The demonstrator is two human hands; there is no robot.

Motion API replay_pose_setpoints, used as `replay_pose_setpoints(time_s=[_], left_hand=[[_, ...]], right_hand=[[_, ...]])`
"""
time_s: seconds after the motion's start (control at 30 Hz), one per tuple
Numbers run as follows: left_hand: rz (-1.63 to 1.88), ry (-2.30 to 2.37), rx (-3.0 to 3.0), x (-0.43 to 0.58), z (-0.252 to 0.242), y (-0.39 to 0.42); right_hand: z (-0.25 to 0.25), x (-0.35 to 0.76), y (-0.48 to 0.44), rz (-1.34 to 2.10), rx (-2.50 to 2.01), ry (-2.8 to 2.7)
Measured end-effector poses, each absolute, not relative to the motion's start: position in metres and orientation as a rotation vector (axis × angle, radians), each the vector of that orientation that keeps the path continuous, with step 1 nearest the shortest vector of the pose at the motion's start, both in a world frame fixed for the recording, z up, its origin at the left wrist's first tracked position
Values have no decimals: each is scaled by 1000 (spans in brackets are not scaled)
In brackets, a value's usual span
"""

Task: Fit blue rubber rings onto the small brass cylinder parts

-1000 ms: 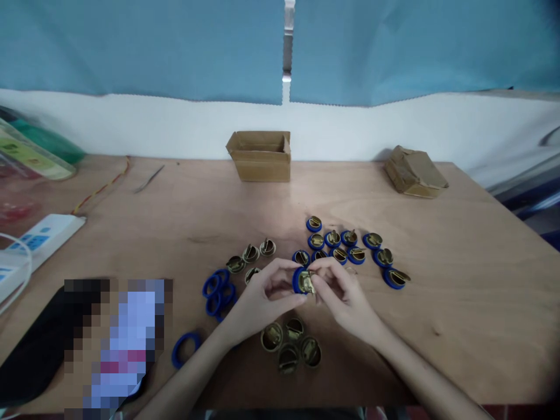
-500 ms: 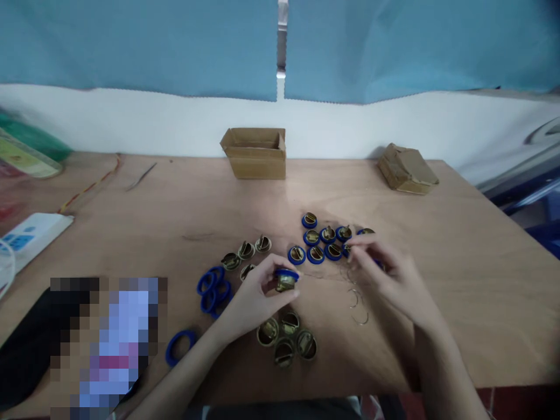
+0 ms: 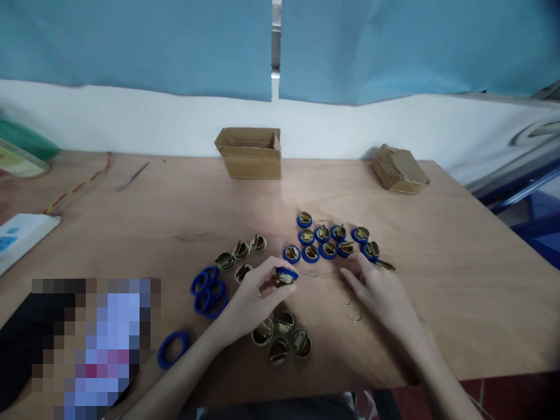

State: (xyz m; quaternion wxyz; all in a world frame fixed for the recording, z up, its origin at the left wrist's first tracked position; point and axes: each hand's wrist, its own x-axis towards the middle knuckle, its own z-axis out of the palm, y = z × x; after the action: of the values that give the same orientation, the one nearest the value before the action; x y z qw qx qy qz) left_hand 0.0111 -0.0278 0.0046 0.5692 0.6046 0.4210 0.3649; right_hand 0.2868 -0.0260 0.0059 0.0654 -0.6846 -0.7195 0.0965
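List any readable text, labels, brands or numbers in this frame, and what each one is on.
No text can be read in this frame.
White power strip at the left edge: blue patches, too blurred to read.
Green and yellow packaging at far left: print too blurred to read.
Open cardboard box and flattened cardboard box: no print visible.
Brass part with blue ring in the left hand: no marking discernible.
Pixelated patch at lower left: unreadable.

Two cardboard boxes (image 3: pixel 249 153), roughly five loose blue rings (image 3: pixel 209 290).
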Motion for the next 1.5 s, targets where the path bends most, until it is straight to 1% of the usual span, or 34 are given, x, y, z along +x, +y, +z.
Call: replay_pose_setpoints(time_s=[0.13,0.23,0.3,0.47,0.63,0.87,1.0,1.13,1.23,1.4,1.5], left_hand=[[831,971,1545,9,6,-29],[799,958,1595,9,9,-29],[783,962,1605,8,11,-30],[823,961,1567,10,8,-32],[882,934,1544,11,6,-33],[829,821,1505,12,14,-36],[851,804,1522,13,16,-37],[822,815,1477,13,15,-37],[815,863,1456,13,15,-36],[774,882,1392,14,18,-34],[779,875,1414,13,20,-34]], right_hand=[[2,263,-20,235,-2253,-2117],[-7,254,-19,180,-2313,-2087],[-14,256,-19,215,-2253,-2068],[-21,272,-17,435,-2008,-2030],[-15,277,-12,560,-1954,-2032],[-9,280,-9,636,-1920,-2034],[-6,286,-9,738,-1863,-2051],[6,288,-12,833,-1741,-2076],[25,281,-17,897,-1572,-2046],[64,257,-16,1153,-1247,-2077],[74,242,-9,1307,-1113,-2014]])
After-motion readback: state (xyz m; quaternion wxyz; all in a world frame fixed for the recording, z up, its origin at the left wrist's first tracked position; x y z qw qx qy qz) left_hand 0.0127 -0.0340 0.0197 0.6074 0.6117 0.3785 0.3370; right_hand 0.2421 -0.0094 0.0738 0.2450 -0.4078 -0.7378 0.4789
